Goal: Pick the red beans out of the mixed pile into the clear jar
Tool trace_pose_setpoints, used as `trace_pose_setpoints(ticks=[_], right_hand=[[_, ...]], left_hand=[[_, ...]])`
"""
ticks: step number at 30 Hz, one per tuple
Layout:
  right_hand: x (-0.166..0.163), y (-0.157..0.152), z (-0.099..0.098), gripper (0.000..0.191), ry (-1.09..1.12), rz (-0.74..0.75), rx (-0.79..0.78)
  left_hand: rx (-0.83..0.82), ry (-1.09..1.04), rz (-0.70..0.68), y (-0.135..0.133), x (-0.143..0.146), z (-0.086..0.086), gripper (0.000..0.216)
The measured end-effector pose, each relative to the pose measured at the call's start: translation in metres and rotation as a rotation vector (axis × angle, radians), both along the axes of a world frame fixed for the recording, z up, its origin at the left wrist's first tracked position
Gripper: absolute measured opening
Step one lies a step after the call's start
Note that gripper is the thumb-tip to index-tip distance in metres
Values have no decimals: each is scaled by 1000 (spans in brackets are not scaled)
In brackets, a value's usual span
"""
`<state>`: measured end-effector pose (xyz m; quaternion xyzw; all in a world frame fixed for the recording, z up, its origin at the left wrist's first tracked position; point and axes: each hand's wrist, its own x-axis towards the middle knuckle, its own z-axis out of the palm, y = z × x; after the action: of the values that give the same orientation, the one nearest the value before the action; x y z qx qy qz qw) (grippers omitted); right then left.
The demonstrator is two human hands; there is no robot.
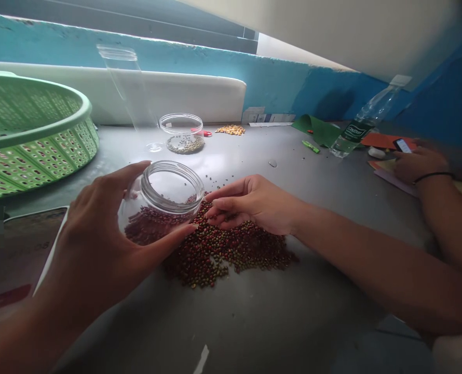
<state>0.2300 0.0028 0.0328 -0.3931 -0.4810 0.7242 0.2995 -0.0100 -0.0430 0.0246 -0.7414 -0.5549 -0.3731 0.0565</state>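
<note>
My left hand (110, 223) is wrapped round a clear wide-mouthed jar (172, 208), tilted a little and without a lid. Dark red beans (149, 226) fill its lower part. Beside the jar's rim, my right hand (250, 205) hovers low over a spread pile of mixed red and green beans (231, 249). Its fingers are curled towards the thumb, with a few beans showing between them. Part of the pile is hidden behind the jar and my hands.
A green basket (40, 137) stands at the left. Behind are a tall clear tube (127, 88), a round tub (182, 132) with small seeds, and yellow kernels (231, 130). Rightwards stand a water bottle (365, 122) and another person's hand (421, 163) with a phone (403, 146).
</note>
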Motion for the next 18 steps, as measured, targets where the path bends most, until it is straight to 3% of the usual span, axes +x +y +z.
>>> trace_pose_setpoints(ticks=[9,18], right_hand=[[-2,0,0,16,-2,72,-100],[0,1,-4,24,57,91,-77]], left_hand=[[1,17,-5,0,1,0,86],[0,25,-12,1,0,1,87]])
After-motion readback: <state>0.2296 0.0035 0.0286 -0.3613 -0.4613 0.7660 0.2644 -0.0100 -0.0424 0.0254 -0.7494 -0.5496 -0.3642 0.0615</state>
